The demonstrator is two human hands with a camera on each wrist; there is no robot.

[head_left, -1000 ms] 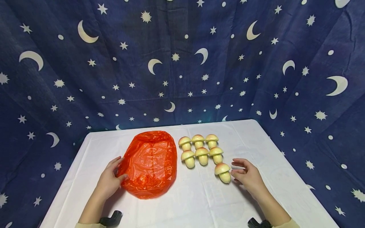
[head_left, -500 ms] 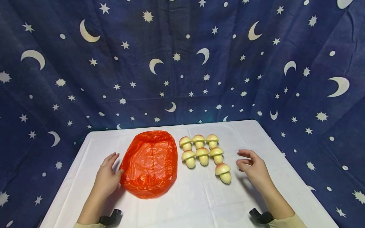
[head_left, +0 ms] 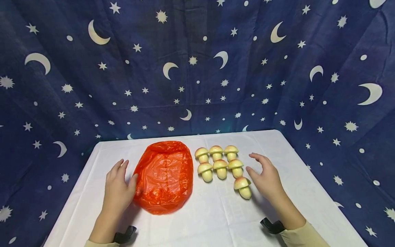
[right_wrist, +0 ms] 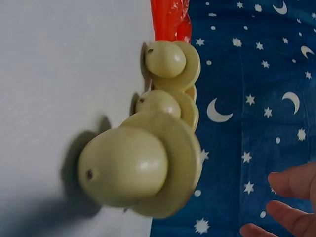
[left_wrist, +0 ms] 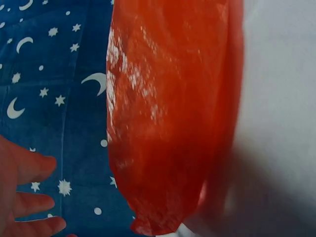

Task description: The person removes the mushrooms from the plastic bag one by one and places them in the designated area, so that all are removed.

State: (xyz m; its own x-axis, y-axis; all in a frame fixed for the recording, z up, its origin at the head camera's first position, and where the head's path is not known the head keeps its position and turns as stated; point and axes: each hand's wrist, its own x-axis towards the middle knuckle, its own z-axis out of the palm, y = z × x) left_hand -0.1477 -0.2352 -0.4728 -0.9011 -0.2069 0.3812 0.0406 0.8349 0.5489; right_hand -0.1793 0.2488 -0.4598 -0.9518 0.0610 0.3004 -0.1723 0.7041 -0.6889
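An orange-red plastic bag [head_left: 186, 178] lies with its mouth wide on the table, left of centre. My left hand [head_left: 118, 188] hovers at the bag's left side, fingers extended, thumb by the rim; whether it touches cannot be told. In the left wrist view the bag's side [left_wrist: 168, 98] stands apart from the fingertips [left_wrist: 42, 168]. Several model mushrooms with yellowish caps stand right of the bag: two rows of three, plus a single front mushroom [head_left: 242, 188]. My right hand [head_left: 267, 180] is just right of them, holding nothing, thumb and fingers spread near the second row's right mushroom [head_left: 236, 168].
A white cloth [head_left: 213, 219] covers the table. Behind and beside it hangs a dark blue curtain [head_left: 197, 68] with moons and stars. A black strap piece [head_left: 124, 235] sits at my left wrist and another black piece [head_left: 272, 226] at my right.
My left hand has drawn back from the bag's rim and spread its fingers. My right hand moved away from the front mushroom, then forward and left toward the second row. Bag and mushrooms stay put.
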